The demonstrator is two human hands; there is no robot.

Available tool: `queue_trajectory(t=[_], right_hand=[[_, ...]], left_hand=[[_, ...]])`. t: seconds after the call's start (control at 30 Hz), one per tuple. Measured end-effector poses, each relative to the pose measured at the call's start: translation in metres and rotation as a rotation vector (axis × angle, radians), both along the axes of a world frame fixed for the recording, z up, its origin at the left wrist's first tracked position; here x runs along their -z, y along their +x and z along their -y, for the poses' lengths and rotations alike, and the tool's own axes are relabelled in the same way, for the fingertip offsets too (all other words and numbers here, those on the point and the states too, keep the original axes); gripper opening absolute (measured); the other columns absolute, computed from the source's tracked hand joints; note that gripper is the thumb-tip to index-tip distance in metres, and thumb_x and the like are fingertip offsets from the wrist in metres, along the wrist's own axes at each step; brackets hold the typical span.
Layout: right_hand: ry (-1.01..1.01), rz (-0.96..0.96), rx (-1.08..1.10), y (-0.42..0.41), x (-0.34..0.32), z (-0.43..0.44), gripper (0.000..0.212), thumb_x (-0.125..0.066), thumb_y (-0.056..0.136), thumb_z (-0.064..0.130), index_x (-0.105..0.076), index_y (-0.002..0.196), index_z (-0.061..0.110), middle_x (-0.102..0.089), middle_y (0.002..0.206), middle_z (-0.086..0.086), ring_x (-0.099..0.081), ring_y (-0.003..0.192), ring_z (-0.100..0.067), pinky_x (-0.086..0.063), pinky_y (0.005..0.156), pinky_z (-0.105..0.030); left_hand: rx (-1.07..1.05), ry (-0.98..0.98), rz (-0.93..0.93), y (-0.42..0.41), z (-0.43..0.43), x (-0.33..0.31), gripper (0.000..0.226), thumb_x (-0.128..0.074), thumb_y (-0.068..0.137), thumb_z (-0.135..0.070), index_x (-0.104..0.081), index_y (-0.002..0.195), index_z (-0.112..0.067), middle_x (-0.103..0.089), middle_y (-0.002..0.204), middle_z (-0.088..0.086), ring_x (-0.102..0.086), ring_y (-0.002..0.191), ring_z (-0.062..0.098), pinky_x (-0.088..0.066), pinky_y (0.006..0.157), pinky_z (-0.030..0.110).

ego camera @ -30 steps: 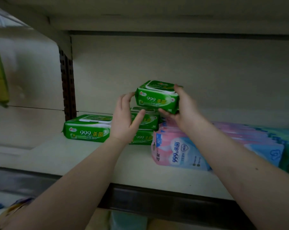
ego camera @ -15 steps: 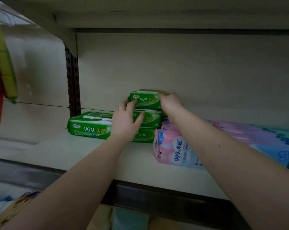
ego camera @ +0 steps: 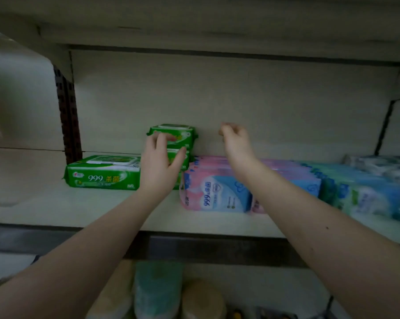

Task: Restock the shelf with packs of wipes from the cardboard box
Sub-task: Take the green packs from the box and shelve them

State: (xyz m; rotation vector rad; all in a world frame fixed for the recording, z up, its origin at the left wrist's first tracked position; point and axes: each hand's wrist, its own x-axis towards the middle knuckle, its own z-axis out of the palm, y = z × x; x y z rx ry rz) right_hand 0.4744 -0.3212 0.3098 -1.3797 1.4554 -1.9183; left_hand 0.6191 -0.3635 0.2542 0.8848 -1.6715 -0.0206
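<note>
Pale cream shelf (ego camera: 56, 210) with a dark front rail (ego camera: 217, 246). Plain cream back panel (ego camera: 240, 93), and the shelf above (ego camera: 194, 24) closes off the top. Dark slotted upright (ego camera: 67, 120) at far left. Light is dim and the edges are blurred.

Large green pack (ego camera: 102, 173) lies flat at left, marked "999". Just right of it is a stack of small green packs, pushed back near the panel, with the top green pack (ego camera: 178, 132) lying flat and lid up. Pink packs (ego camera: 215, 192) stand in a row touching the right side of the stack. Blue-green packs (ego camera: 366, 194) are further right. Blurred goods (ego camera: 157, 288) sit on the lower shelf, unidentifiable.

Left hand (ego camera: 158, 164) is at the front of the stack. Its fingers (ego camera: 162, 137) are loosely bent against the top green pack's front face, thumb spread across the pack beneath, not wrapped round anything. Right hand (ego camera: 235, 143) hangs in the air right of the stack, above the pink packs. Its fingers are loosely curled, released, holding nothing and well clear of the top green pack.
</note>
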Motion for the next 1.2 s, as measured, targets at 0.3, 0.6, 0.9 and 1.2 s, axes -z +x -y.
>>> queue_trajectory(t=[0.3, 0.6, 0.9, 1.2], right_hand=[[-0.06, 0.045, 0.13, -0.071, 0.022, -0.135, 0.011, -0.044, 0.096, 0.013, -0.052, 0.103, 0.009, -0.064, 0.108, -0.019, -0.055, 0.074, -0.009, -0.041, 0.06, -0.01], [-0.068, 0.175, 0.408, -0.18, 0.069, -0.303, 0.013, -0.045, 0.097, 0.02, -0.052, 0.103, 0.011, -0.065, 0.085, -0.003, -0.06, 0.075, -0.013, -0.044, 0.069, -0.024], [0.019, 0.188, 0.672, -0.317, 0.16, -0.471, 0.021, -0.041, 0.099, 0.022, -0.054, 0.11, 0.009, -0.066, 0.095, -0.002, -0.063, 0.087, -0.011, -0.05, 0.075, -0.019], [0.006, 0.432, 0.959, -0.412, 0.268, -0.597, 0.019, -0.04, 0.099, 0.025, -0.058, 0.104, 0.018, -0.07, 0.1, -0.008, -0.067, 0.094, -0.021, -0.05, 0.084, -0.035]], left_hand=[[0.358, -0.027, -0.047, -0.096, -0.083, -0.004, 0.048, -0.042, 0.078, -0.044, -0.057, 0.105, -0.008, -0.052, 0.109, 0.014, -0.049, 0.105, 0.023, -0.034, 0.089, 0.027], [0.788, -0.003, -0.098, -0.256, -0.221, 0.034, 0.038, -0.046, 0.082, -0.039, -0.056, 0.101, -0.008, -0.052, 0.103, 0.006, -0.05, 0.102, 0.021, -0.036, 0.088, 0.027], [1.134, 0.2, -0.111, -0.437, -0.376, 0.098, 0.025, -0.046, 0.085, -0.039, -0.048, 0.098, -0.018, -0.05, 0.102, 0.008, -0.05, 0.092, 0.015, -0.04, 0.081, 0.023], [1.344, 0.539, 0.024, -0.549, -0.512, 0.2, 0.014, -0.048, 0.092, -0.034, -0.046, 0.099, -0.023, -0.051, 0.105, 0.004, -0.05, 0.096, 0.009, -0.039, 0.082, 0.013]])
